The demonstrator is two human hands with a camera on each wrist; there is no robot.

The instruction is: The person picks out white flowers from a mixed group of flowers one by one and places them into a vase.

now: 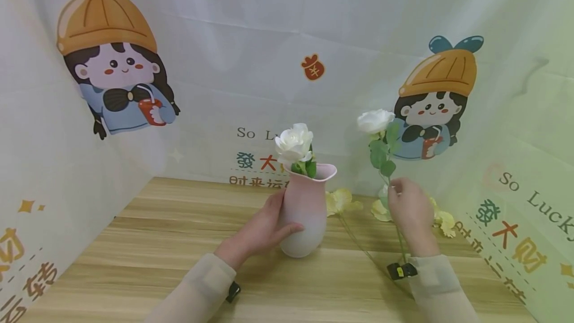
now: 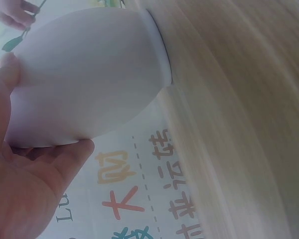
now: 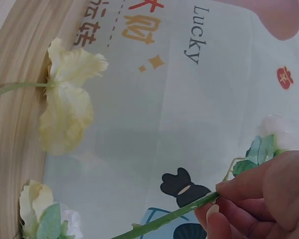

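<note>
My left hand grips a pink-to-white vase around its side, thumb in front and the other fingers partly hidden behind it. The vase stands upright on the table with a white rose in its mouth. To the right, my right hand pinches the stem of a second white rose, bloom upward, apart from the vase. Thumb and fingertips close on the green stem in the right wrist view. In the left wrist view the vase fills the upper left, its base at the tabletop.
Yellow flowers lie on the wooden table toward the back right, with long stems running forward. Another white bloom lies among them. A printed cloth walls the back and both sides.
</note>
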